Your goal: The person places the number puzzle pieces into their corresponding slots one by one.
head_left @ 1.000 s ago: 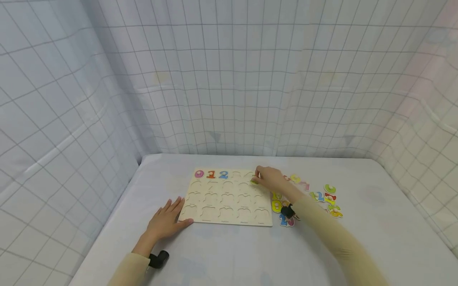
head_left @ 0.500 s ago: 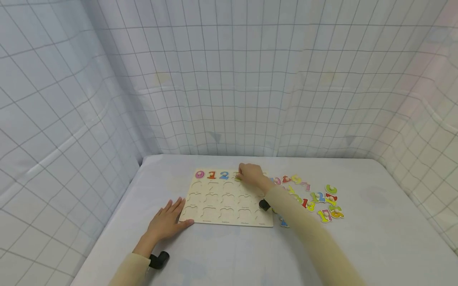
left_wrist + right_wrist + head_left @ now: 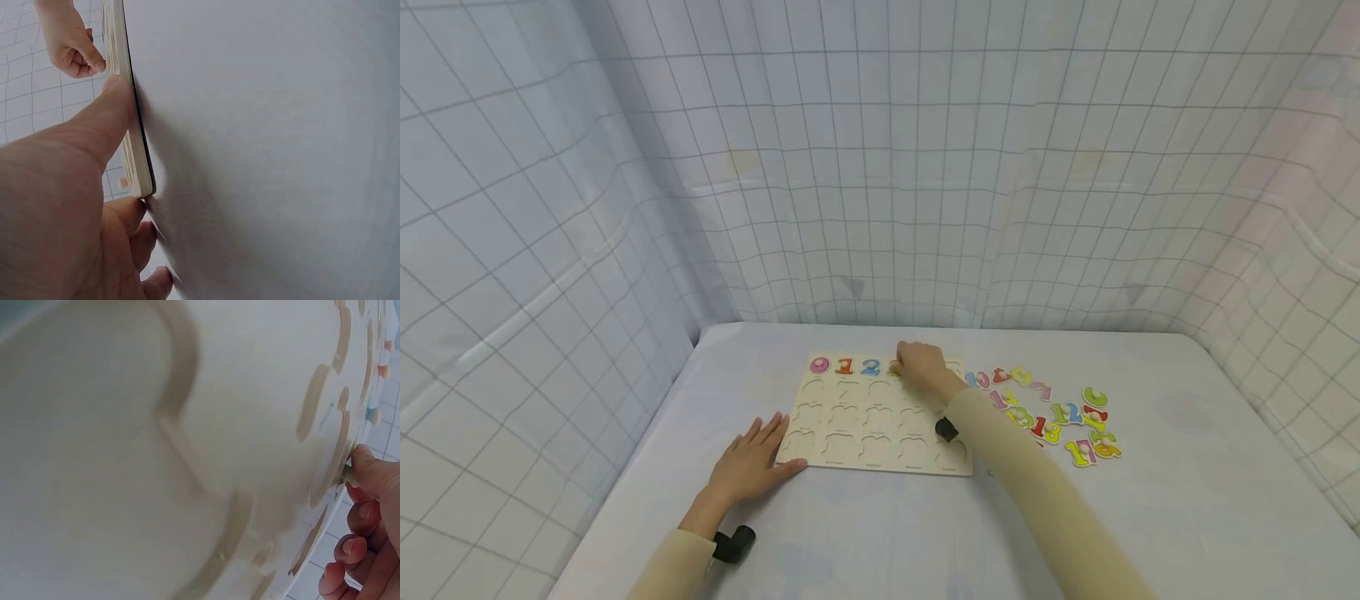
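The left hand (image 3: 748, 468) lies flat with fingers spread and relaxed, its fingertips against the near-left corner of the wooden puzzle board (image 3: 850, 421). Beyond them sit the pink 0 (image 3: 818, 365), orange 1 (image 3: 844, 365) and blue 2 (image 3: 870, 366). Just past these, the right hand (image 3: 921, 365) pinches a yellow-green number piece (image 3: 895, 369) by its peg (image 3: 348, 477) at the board's top row. Loose numbers (image 3: 1052, 412) lie scattered beyond its wrist.

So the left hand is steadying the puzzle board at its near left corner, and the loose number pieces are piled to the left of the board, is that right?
Not quite. The left hand does steady the puzzle board at its near left corner, but the loose number pieces lie to the right of the board, as the head view shows.
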Demonstrator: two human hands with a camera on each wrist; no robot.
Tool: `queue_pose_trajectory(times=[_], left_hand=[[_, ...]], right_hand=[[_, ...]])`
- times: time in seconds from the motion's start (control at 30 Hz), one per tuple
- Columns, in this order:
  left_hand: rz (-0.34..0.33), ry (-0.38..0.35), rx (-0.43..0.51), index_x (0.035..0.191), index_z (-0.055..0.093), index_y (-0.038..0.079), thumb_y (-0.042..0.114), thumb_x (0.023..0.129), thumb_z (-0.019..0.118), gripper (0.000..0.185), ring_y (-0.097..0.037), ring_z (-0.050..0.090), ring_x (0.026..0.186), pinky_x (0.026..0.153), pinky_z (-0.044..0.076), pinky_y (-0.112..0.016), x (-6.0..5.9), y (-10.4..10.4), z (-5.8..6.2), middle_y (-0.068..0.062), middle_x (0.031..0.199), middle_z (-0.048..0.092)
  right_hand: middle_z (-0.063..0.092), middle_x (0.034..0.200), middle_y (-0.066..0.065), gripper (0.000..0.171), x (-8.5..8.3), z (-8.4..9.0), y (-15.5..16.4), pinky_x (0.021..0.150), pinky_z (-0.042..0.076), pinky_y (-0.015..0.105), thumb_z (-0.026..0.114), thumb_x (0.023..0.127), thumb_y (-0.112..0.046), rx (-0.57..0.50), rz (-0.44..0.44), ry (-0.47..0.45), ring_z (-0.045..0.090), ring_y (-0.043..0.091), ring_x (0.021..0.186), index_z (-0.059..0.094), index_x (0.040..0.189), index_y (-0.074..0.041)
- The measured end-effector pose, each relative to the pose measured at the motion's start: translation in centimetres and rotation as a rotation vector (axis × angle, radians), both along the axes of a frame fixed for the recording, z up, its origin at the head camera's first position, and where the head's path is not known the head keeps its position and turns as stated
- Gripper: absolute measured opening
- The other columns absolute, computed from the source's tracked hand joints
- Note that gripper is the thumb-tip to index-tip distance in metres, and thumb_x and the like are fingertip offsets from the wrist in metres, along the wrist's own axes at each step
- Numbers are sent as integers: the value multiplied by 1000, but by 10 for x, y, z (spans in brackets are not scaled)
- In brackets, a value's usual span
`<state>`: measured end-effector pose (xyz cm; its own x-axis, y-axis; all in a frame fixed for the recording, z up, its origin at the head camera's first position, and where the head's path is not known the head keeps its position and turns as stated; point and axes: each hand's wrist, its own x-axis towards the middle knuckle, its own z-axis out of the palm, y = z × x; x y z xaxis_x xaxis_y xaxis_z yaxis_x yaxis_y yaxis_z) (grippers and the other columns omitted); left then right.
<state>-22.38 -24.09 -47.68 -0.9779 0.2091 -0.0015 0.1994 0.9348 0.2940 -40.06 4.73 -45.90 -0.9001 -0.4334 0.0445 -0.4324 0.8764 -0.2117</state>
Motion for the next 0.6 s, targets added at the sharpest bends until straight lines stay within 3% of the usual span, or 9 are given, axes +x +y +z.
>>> queue_pose_trajectory(times=[0.37,0.6], left_hand=[[-1,3,8,146,31,-2,60,87,55,89,-47,20,136,104,18,-65,2,1,2,-21,149,30],[1,4,6,146,32,-2,59,87,56,88,-47,20,136,104,18,-65,3,1,2,-21,149,30]], right_hand=[[61,81,2,25,4,-2,2,65,50,34,59,94,-34,-9,-6,-28,60,18,73,57,95,-9],[66,97,6,29,13,4,20,75,50,39,56,97,-33,-77,27,-68,63,23,88,59,113,-9]])
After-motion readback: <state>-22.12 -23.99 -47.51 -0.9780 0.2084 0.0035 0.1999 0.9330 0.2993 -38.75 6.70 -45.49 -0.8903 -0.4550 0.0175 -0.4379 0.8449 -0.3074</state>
